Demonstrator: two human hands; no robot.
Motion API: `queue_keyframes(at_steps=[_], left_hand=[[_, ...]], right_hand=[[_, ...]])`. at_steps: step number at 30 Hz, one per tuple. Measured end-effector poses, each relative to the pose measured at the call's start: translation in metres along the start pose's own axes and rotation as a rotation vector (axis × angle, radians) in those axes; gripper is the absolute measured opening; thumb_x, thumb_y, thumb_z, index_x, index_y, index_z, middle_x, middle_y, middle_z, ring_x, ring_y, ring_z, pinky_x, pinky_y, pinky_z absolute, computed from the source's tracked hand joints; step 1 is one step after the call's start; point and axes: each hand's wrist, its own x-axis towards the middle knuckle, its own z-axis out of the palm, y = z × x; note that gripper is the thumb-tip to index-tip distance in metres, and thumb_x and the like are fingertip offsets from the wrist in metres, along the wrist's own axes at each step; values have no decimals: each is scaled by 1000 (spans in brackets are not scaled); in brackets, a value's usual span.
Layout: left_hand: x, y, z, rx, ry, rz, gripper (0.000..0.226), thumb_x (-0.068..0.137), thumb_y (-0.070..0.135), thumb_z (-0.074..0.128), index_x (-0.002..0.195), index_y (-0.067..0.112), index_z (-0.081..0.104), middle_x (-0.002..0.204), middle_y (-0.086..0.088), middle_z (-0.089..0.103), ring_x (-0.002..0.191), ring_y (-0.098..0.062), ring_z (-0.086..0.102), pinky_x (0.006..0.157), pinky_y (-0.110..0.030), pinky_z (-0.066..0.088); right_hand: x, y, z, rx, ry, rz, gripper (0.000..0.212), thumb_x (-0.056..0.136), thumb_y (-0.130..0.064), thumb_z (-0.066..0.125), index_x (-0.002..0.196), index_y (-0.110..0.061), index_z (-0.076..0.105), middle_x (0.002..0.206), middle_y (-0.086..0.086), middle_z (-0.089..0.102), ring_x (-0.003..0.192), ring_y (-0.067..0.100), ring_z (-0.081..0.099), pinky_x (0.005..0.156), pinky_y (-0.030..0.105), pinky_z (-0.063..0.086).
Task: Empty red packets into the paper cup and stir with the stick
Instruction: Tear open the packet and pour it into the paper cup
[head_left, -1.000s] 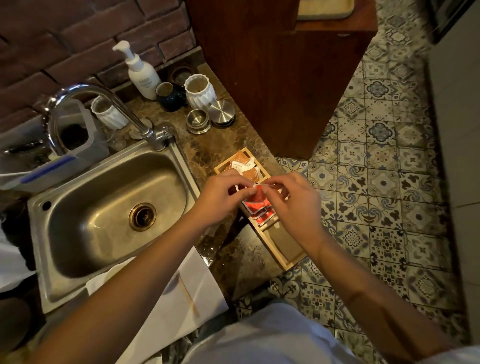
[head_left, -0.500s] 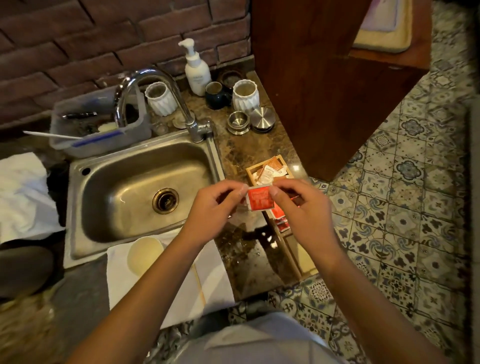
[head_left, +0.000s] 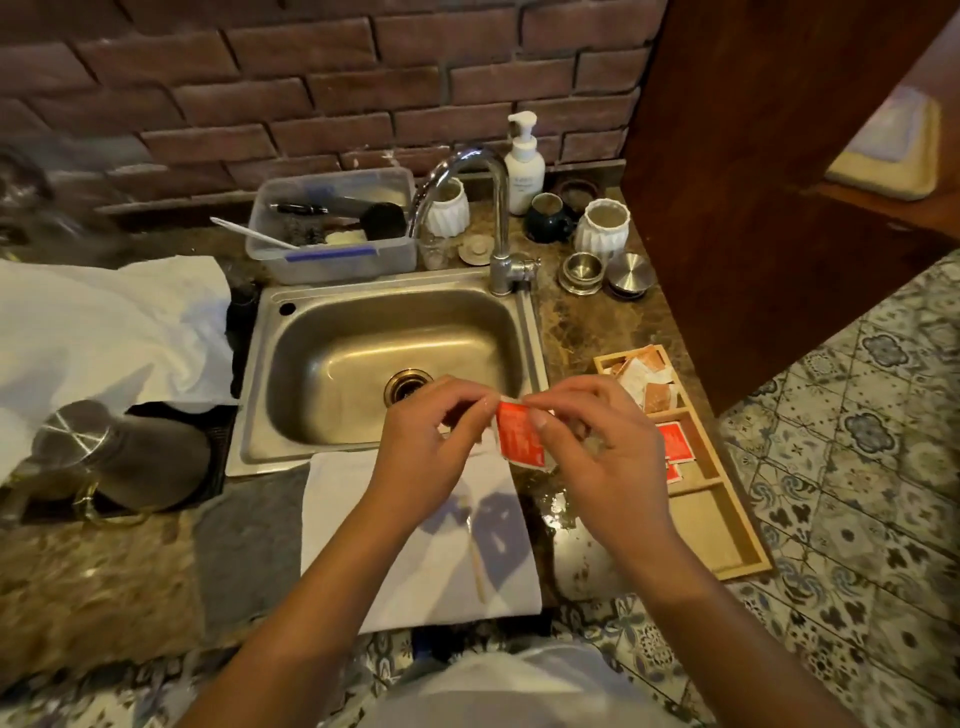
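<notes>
I hold one red packet (head_left: 519, 436) upright in front of me, above the near edge of the sink. My left hand (head_left: 431, 457) pinches its top left corner, and my right hand (head_left: 602, 457) pinches the top edge with the thumb laid on the packet's face. More red packets (head_left: 675, 441) lie in the middle compartment of a wooden tray (head_left: 743, 566) to the right. A wooden stick (head_left: 477, 564) lies on a white napkin (head_left: 363, 519) below my hands. The paper cup is hidden under my left hand.
A steel sink (head_left: 363, 353) with a faucet (head_left: 498, 208) lies behind my hands. A plastic tub (head_left: 332, 254), soap bottle (head_left: 524, 166) and white jars (head_left: 602, 228) line the back. White cloth (head_left: 104, 332) and a metal vessel (head_left: 119, 457) sit at the left; a wooden cabinet (head_left: 779, 156) stands on the right.
Both hands have carried the red packet from over the wooden tray leftward to above the napkin by the sink. The view has swung left.
</notes>
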Motion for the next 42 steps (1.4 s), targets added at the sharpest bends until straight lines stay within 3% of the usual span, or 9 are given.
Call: queue_keyframes(at_steps=[4, 6, 10, 14, 21, 25, 31, 36, 42], left_hand=[[-17, -10, -35, 106, 89, 171, 10, 95, 16, 67, 97, 14, 76, 90, 8, 68, 85, -7, 62, 78, -26, 49], [-26, -13, -51, 115, 116, 214, 9, 94, 12, 68, 96, 12, 76, 91, 9, 67, 86, -8, 62, 77, -27, 50], [-40, -19, -81, 0, 132, 215, 8, 93, 8, 69, 94, 9, 77, 91, 1, 69, 88, -19, 64, 77, -37, 51], [-53, -18, -100, -114, 125, 211, 12, 92, 8, 68, 93, 16, 76, 92, 1, 68, 89, -20, 64, 78, -32, 51], [-67, -33, -118, -6, 194, 229, 7, 93, 12, 70, 96, 12, 76, 95, -2, 68, 92, -18, 64, 79, -32, 52], [-73, -31, -126, -56, 183, 239, 8, 93, 11, 69, 93, 9, 76, 93, -1, 68, 92, -14, 64, 80, -29, 50], [-74, -34, -125, 34, 225, 243, 9, 94, 16, 68, 92, 11, 75, 91, 3, 68, 88, -18, 63, 77, -40, 51], [-77, -27, -126, -70, 195, 265, 12, 94, 16, 66, 91, 8, 74, 89, 2, 68, 87, -15, 62, 76, -36, 51], [-80, -35, -127, 111, 273, 273, 8, 94, 14, 68, 93, 8, 74, 93, -1, 68, 90, -18, 61, 79, -36, 50]], right_hand=[[-7, -33, 29, 336, -109, 299, 12, 92, -12, 73, 97, -21, 79, 105, -3, 72, 100, 5, 68, 82, 19, 53], [-12, -43, 41, 358, -130, 352, 13, 93, -12, 71, 96, -22, 80, 102, -5, 74, 98, 6, 69, 81, 18, 52], [-25, -57, 65, 119, -38, 202, 12, 92, -16, 73, 96, -26, 79, 102, -10, 71, 99, 5, 66, 81, 16, 52], [-34, -71, 85, -81, 49, 70, 9, 92, -19, 74, 98, -26, 77, 104, -13, 66, 101, 4, 63, 84, 23, 53], [-52, -93, 105, 6, 15, -81, 8, 91, -29, 67, 99, -31, 70, 107, -8, 64, 108, 13, 62, 90, 35, 54], [-54, -91, 110, -126, 135, -123, 8, 93, -27, 69, 100, -30, 71, 109, -21, 54, 110, 16, 58, 82, 48, 56], [-52, -94, 114, -54, 3, -172, 8, 95, -36, 60, 99, -33, 66, 103, -24, 60, 106, 14, 60, 84, 46, 55], [-49, -84, 121, -330, 94, -179, 15, 98, -31, 57, 98, -18, 64, 98, -15, 55, 99, 8, 52, 82, 36, 49], [-50, -91, 112, -42, -123, -89, 17, 96, -37, 61, 100, -22, 68, 99, -11, 65, 97, 14, 63, 81, 29, 54]])
